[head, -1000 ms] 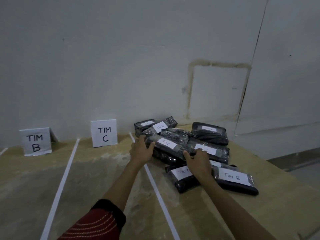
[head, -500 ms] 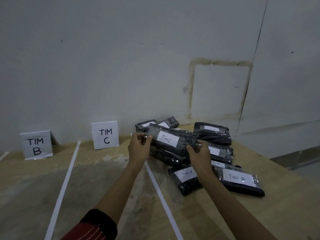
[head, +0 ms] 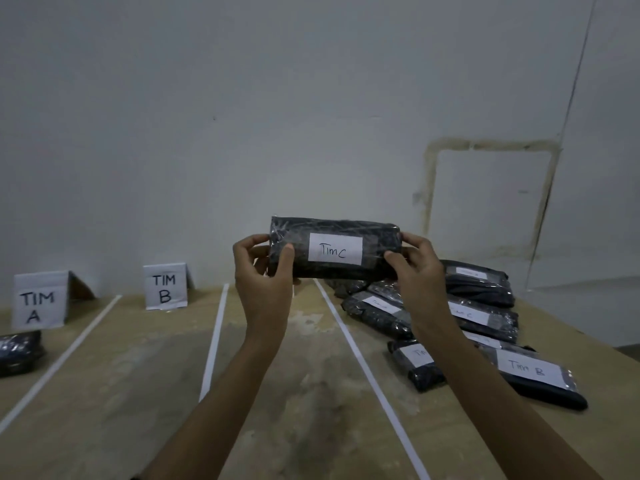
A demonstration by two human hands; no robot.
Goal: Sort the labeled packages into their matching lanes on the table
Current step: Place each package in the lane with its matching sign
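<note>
I hold a black wrapped package labelled "Tim C" (head: 334, 248) up in the air above the table, label facing me. My left hand (head: 263, 268) grips its left end and my right hand (head: 414, 268) grips its right end. Below and to the right lies the pile of black packages (head: 481, 306), among them one labelled "Tim B" (head: 535, 374) and one labelled "Tim C" (head: 479, 317). Sign "TIM A" (head: 38, 301) and sign "TIM B" (head: 165, 287) stand at the back left. The "TIM C" sign is hidden behind my left hand.
White tape lines (head: 214, 337) split the wooden table (head: 138, 393) into lanes. One black package (head: 19, 351) lies in the TIM A lane at the far left. A grey wall stands right behind the table. The table's right edge runs past the pile.
Both hands have lifted the Tim C package off the pile and raised it higher, moving left over the lane line. My view has swung left, bringing the TIM A sign into sight.
</note>
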